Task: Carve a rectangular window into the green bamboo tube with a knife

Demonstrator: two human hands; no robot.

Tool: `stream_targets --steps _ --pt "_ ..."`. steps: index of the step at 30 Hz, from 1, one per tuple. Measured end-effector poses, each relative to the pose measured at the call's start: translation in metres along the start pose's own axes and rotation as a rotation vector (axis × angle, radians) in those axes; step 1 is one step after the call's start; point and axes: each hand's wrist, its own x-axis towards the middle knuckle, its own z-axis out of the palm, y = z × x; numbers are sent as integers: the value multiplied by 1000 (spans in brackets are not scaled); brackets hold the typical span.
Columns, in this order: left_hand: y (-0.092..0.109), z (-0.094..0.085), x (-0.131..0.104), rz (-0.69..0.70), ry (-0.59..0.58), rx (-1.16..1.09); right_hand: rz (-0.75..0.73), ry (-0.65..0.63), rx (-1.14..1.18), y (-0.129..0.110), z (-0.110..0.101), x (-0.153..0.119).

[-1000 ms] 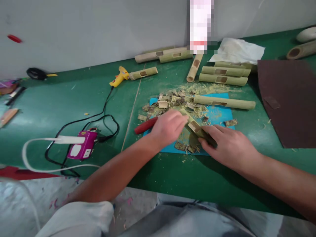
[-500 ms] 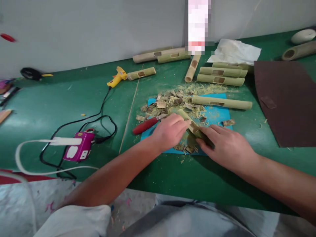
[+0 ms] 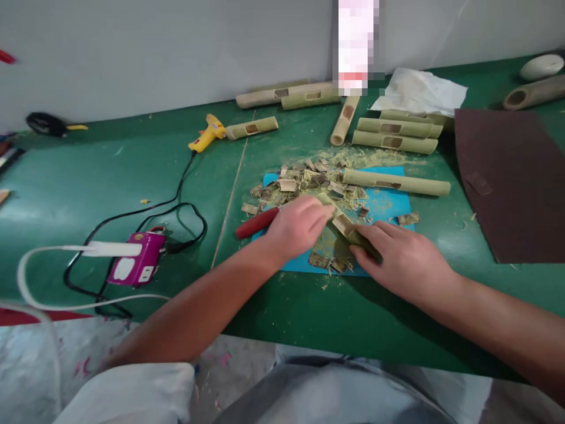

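Note:
A short green bamboo tube with a rectangular opening cut in its side lies slantwise between my hands. My left hand is closed around the tube's far upper end, clear of the opening. Near the lower end, my right hand grips the tube with thumb and fingers. Beside my left hand lies a red-handled knife, its blade hidden behind the hand. Underneath is a blue sheet, strewn with bamboo chips and shavings. Another notched bamboo tube rests across the sheet's far side.
Several notched bamboo tubes lie toward the back, some beneath white paper. A yellow glue gun and a purple power adapter with trailing cords are at left. A dark brown sheet covers the right side.
My left hand has shifted slightly up and left along the bamboo tube, showing more of its opening. The knife's blade, visible before, is now covered by that hand. My right hand stays nearly still.

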Motion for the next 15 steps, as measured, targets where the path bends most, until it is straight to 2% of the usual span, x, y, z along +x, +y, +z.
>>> stream_targets --steps 2,6,9,12,15 --pt "0 0 0 -15 26 16 6 -7 -1 0 0 0" --pt "2 -2 -1 7 -26 -3 8 -21 -8 0 1 1" --pt "1 -2 -1 -58 22 -2 21 -27 -13 0 2 0" --pt "0 0 -1 -16 -4 -30 29 -61 -5 0 2 0" --pt "-1 2 0 -21 51 -14 53 -74 4 0 1 0"
